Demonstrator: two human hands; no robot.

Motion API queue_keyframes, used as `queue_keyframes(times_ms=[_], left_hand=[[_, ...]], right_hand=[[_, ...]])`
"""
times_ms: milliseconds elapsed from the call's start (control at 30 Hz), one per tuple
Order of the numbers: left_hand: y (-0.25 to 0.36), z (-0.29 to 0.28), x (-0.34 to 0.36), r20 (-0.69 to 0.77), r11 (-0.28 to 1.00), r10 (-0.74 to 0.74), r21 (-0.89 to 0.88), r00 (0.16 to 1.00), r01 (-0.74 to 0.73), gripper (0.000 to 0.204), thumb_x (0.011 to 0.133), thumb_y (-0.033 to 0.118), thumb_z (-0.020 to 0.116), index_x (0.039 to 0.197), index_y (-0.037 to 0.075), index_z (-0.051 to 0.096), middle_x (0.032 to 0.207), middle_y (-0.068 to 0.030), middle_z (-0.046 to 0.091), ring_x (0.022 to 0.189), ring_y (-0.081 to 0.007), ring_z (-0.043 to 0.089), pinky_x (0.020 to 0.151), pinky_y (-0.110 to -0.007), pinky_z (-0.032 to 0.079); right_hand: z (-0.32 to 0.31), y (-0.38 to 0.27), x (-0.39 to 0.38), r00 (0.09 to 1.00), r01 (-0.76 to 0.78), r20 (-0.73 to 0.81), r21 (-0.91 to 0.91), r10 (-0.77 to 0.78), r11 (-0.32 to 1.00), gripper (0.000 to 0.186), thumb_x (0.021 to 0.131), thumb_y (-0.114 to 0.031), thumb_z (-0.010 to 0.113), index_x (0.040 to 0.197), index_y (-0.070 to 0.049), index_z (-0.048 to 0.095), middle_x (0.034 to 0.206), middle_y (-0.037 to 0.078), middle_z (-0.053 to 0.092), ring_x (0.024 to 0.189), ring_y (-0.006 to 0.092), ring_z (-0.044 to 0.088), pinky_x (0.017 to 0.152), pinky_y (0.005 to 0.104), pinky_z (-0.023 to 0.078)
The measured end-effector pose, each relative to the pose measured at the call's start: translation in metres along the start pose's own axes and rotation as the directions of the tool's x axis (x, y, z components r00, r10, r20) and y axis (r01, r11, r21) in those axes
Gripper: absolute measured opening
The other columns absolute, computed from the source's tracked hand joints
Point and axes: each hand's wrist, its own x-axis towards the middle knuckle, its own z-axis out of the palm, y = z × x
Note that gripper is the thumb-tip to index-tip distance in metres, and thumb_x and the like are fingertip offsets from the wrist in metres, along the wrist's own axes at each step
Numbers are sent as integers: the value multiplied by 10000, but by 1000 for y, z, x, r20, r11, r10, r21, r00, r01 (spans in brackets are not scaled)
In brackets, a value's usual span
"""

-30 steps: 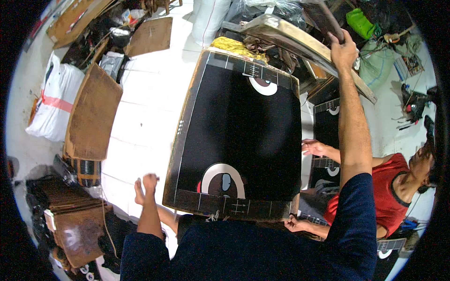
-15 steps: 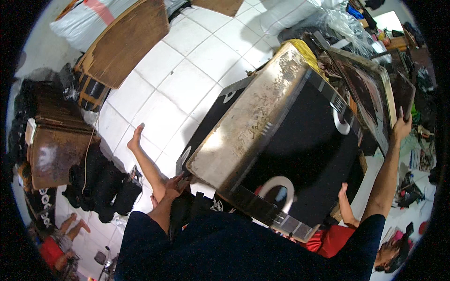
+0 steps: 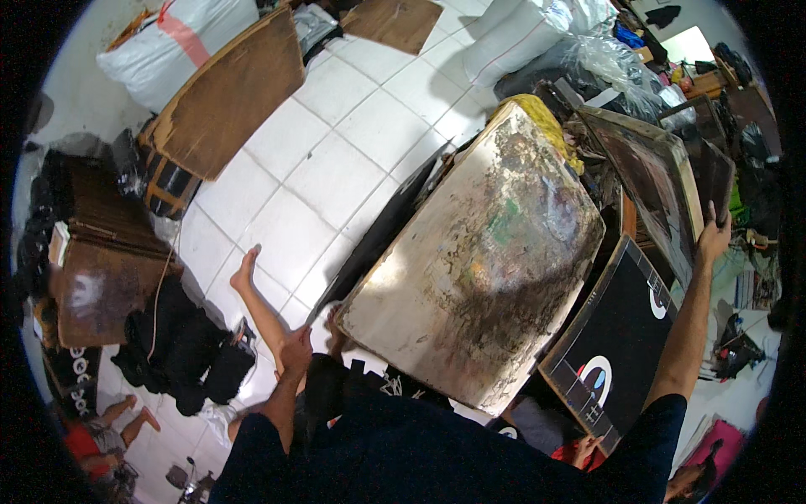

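Note:
A paint-stained board (image 3: 478, 260) lies in front of me, its pale surface smeared with dark, green and blue marks. My left hand (image 3: 295, 349) is closed at the near end of a thin black panel (image 3: 365, 231), seen almost edge-on along the board's left side. My right hand (image 3: 714, 239) reaches far to the right and is closed on the lower end of a dark flat panel (image 3: 716, 181). To the board's right, a black panel with white ring shapes (image 3: 617, 336) leans at a tilt, and another person's hand (image 3: 585, 451) touches its near edge.
A person's bare leg (image 3: 262, 311) stretches over the tiles left of the board. Wooden frames (image 3: 684, 160) lean at the right beside plastic bags. A curved brown panel (image 3: 227, 92), cardboard boxes (image 3: 109, 286) and black cloth (image 3: 172, 336) lie left. Another person sits at lower left.
The black panel with white shapes has come off the stained board and tilted down to its right. On the left, the other black panel has turned edge-on. My left hand has shifted slightly left.

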Motion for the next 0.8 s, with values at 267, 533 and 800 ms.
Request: queue_keyframes(times_ms=[267, 533, 800], left_hand=[[301, -111, -7, -457, 653, 617, -158, 641, -741, 163, 911, 99, 727, 1003, -31, 763, 924, -198, 767, 867, -281, 760, 774, -369, 587], [428, -116, -163, -482, 115, 874, 325, -59, -939, 195, 818, -21, 687, 997, -5, 764, 752, -148, 707, 664, -283, 677, 609, -392, 536], [395, -28, -314, -161, -351, 878, 422, -451, -836, 442, 865, 15, 666, 1304, -33, 649, 1157, -188, 747, 1030, -310, 747, 829, -419, 630]], right_hand=[[-17, -38, -14, 998, -55, 37, 140, 50, 989, 338, 959, -362, 707, 1226, -158, 677, 1037, 137, 761, 929, 330, 718, 817, 423, 509], [-21, -52, -9, 996, -50, 72, 104, 43, 993, 404, 960, -438, 649, 1315, -245, 658, 1175, 122, 744, 1112, 367, 682, 948, 511, 490], [-24, -61, -3, 988, -59, 148, 95, 44, 994, 441, 959, -399, 658, 1367, -233, 645, 1243, 91, 727, 1204, 331, 622, 1036, 548, 399]])
